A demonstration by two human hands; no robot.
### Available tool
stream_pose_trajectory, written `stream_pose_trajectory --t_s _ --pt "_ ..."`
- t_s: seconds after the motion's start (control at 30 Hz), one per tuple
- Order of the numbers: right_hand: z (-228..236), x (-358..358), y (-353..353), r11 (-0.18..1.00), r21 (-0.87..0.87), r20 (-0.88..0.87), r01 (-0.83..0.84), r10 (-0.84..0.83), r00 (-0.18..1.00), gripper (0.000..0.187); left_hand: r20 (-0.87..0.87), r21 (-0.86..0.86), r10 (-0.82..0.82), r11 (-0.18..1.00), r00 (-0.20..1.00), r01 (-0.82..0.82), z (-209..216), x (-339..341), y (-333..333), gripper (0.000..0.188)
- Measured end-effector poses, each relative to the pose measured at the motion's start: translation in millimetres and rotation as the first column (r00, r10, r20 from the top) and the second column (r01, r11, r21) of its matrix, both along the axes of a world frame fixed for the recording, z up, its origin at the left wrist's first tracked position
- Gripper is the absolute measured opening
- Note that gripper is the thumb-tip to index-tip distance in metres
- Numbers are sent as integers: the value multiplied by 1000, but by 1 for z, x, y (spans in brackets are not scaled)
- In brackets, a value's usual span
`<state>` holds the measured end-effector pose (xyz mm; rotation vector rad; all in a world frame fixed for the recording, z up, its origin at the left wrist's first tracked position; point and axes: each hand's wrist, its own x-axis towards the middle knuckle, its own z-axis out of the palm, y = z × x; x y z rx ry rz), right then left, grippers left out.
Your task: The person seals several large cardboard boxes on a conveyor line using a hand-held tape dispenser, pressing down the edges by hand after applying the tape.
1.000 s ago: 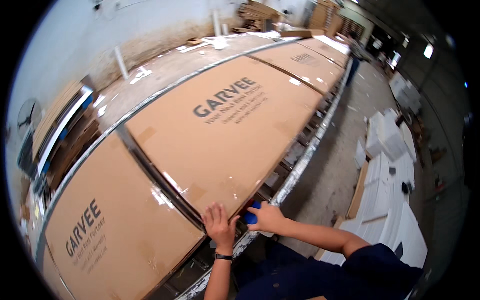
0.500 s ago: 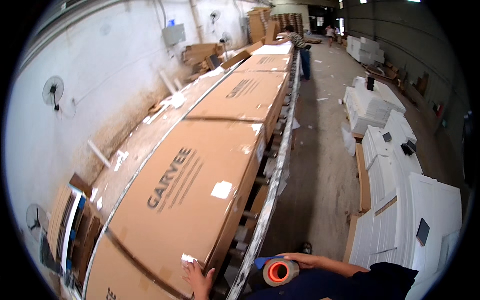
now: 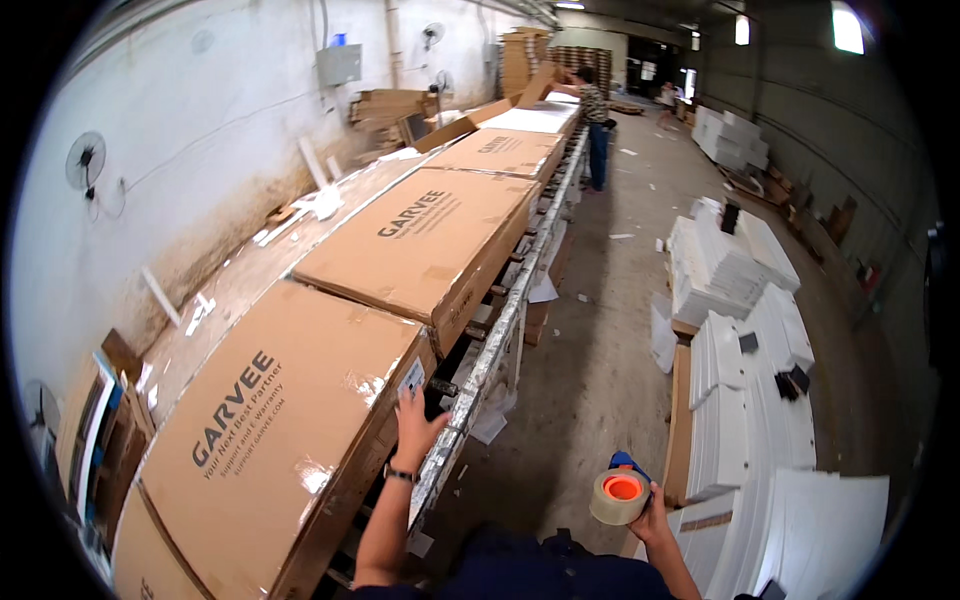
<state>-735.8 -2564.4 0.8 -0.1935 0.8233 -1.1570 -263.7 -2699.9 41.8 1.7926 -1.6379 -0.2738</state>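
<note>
Half a second ago the tape dispenser (image 3: pixel 626 461) sat low near the body, just past five o'clock; now it is farther out at five, above the floor (image 3: pixel 560 430). The right hand (image 3: pixel 653 520) has its fingers curled on it, the grip partly hidden behind the clear tape roll (image 3: pixel 609 513) with its orange core.

The left hand (image 3: pixel 416 432) has shifted from the top face of a box to the upper right edge of the nearest box (image 3: pixel 330 400), at seven o'clock. Its fingers are spread apart, the tips at a small white label (image 3: pixel 411 374) and seeming to touch it. A second ago both hands were close together at a box edge.

The nearest box lies on the roller track (image 3: pixel 498 345), toward eight o'clock, with one large dark printed word above three smaller lines. The next box (image 3: pixel 420 245), toward eleven, carries similar print. The label's writing is too small to read.
</note>
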Motion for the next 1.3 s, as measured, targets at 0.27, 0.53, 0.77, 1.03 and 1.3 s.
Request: stream_pose_trajectory --t_s 0.27,0.53,0.77,1.03,1.3 --pt "57 66 -232 944 -315 -251 -95 13 968 54 316 -54 347 936 883 -349 33 17 -201 97" --pt "318 282 -483 227 -904 -423 -362 -360 831 75 337 -6 403 905 851 -426 15 26 -231 83" --pt "170 418 -608 10 152 -950 -988 -276 -149 59 379 -23 371 920 848 -392 1 17 -246 66" --pt "184 437 -620 -30 246 -951 -969 -200 -236 54 404 -40 384 914 830 -404 0 20 -260 52" --pt "169 399 -598 -9 222 -935 -975 -286 -210 61 371 -46 413 903 832 -428 -7 14 -251 53"
